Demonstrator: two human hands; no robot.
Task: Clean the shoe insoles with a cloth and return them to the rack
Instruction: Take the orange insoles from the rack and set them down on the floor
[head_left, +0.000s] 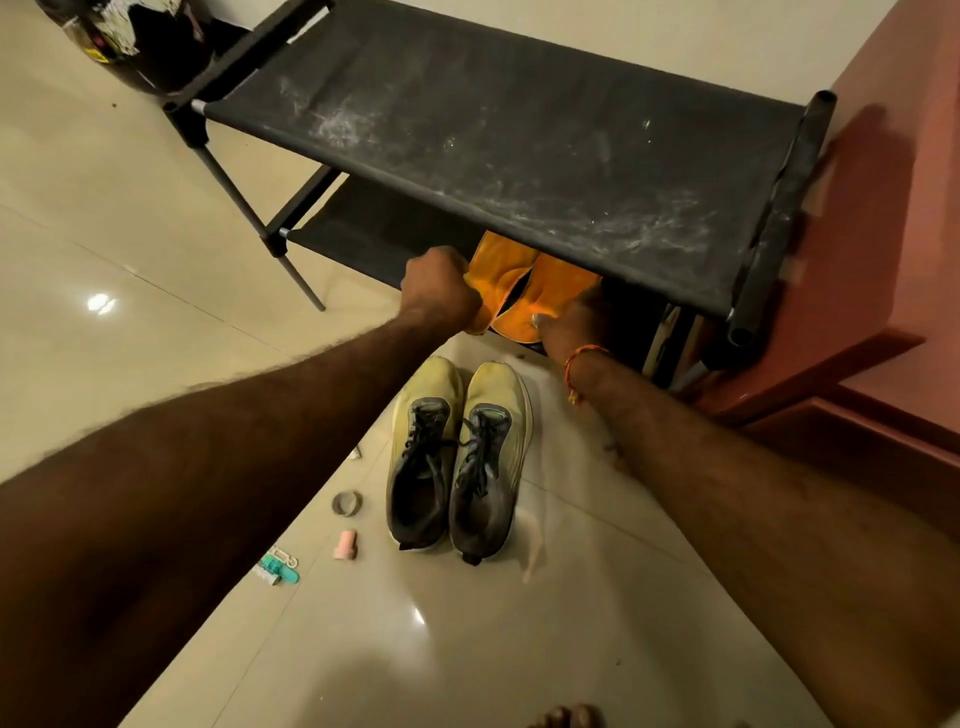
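Insoles at rack shelf edge, hands gripping

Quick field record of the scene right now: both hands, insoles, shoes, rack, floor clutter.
left hand: grips left orange insole
right hand: holds right orange insole
insoles: on lower shelf, under the dusty top shelf of the rack
shoes: paired on floor, before the rack
cloth: not visible
floor clutter: tape roll, pink piece, teal brush
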